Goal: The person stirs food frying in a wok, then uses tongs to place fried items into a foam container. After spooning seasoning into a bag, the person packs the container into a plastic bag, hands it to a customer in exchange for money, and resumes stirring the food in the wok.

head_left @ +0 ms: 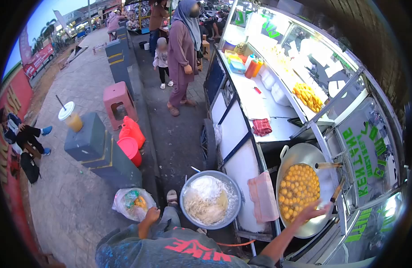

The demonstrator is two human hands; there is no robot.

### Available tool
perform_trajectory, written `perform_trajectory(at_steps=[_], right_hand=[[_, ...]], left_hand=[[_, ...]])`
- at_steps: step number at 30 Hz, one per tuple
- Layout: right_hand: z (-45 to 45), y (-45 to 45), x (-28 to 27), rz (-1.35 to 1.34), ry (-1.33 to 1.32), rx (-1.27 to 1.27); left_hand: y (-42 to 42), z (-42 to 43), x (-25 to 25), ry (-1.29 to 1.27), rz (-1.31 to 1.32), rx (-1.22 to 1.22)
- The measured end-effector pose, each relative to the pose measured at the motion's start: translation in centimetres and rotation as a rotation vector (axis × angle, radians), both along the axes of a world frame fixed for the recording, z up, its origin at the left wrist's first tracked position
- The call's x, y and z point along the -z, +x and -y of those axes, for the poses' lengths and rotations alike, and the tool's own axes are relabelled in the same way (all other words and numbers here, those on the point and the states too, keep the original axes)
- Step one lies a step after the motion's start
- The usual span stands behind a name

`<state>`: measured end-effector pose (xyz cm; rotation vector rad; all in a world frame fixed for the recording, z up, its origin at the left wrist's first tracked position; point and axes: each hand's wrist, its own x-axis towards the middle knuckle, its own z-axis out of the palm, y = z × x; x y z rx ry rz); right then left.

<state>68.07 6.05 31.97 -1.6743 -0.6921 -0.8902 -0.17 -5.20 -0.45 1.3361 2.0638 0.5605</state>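
Note:
My left hand [151, 215] is curled closed by my knee, right beside a clear plastic bag [123, 204] with green and orange contents. Whatever its fingers may hold is hidden. Over the near side of a large metal wok [310, 230], my right hand [310, 211] reaches with fingers stretched toward a wooden handle [336, 192]. Many round golden balls [298, 190] float in oil in the wok. Between my hands stands a grey basin [185, 207] of white flour [206, 190], with a wetter, beige patch on the near side.
A pink cloth [263, 196] hangs on the cart's side [237, 165]. Fried pieces [308, 96] and sauce bottles [254, 67] sit on the counter. To the left are a concrete block [87, 138] bearing a drink cup [72, 117], a red stool [120, 99] and a red bucket [130, 149]. Two people stand ahead.

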Motion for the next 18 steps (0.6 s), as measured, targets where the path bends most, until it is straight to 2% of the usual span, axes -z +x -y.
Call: perform_trajectory(at_steps=[1, 2, 3, 5, 6, 7, 8, 9, 11, 12, 13, 14, 15, 16, 17, 18], right_hand=[[-1.4, -4.9, 1.6, -0.110, -0.004, -0.140], [-3.1, -11.3, 2.1, -0.101, -0.009, -0.328], [-3.8, -17.4, 2.5, -0.064, -0.201, -0.467], [-6.0, -29.5, 4.0, -0.152, -0.329, -0.905], [-7.5, -34.8, 4.3, -0.215, -0.361, -1.040], [-9.3, -38.9, 5.0, -0.141, -0.426, -1.186], [-11.6, -42.4, 5.7, -0.060, -0.480, -1.278], [-13.7, -45.0, 6.5, 0.016, -0.543, -1.374], [-18.9, -45.8, 13.0, 0.066, -0.533, -1.431], [-20.9, -45.7, 15.1, 0.100, -0.524, -1.468], [-23.4, -45.3, 13.3, 0.145, -0.586, -1.350], [-25.8, -44.6, 14.0, 0.140, -0.527, -1.153], [-28.0, -43.0, 17.8, -0.212, -0.536, -1.102], [-29.5, -42.3, 15.2, -0.219, -0.614, -0.915], [-30.9, -41.3, 18.0, -0.448, -0.565, -0.779], [-33.0, -40.5, 20.8, -0.661, -0.501, -0.639]], left_hand=[[0.5, -2.5, 0.5, 0.041, 0.012, -0.022], [1.7, -5.3, 1.0, 0.106, 0.119, -0.086], [3.2, -8.5, 1.4, 0.170, 0.225, -0.148], [5.7, -16.1, 2.5, -0.034, 0.518, -0.139], [8.1, -19.3, 1.6, 0.020, 0.689, -0.140], [10.1, -22.6, -1.1, -0.118, 0.918, -0.183], [12.1, -25.8, -4.6, -0.205, 1.024, -0.191], [13.0, -27.4, -5.2, -0.097, 1.294, -0.083], [14.7, -30.5, -6.3, -0.016, 1.915, 0.165], [13.7, -33.0, -11.9, -0.253, 1.997, 0.201], [12.8, -35.8, -16.5, -0.488, 2.065, 0.240], [11.7, -37.9, -18.5, -0.497, 1.955, 0.248], [10.0, -38.9, -20.0, -0.524, 1.835, 0.241], [8.7, -40.7, -21.6, -0.448, 1.811, 0.393], [8.0, -42.2, -22.7, -0.337, 1.778, 0.435], [7.8, -43.5, -23.7, -0.110, 1.566, 0.448]])
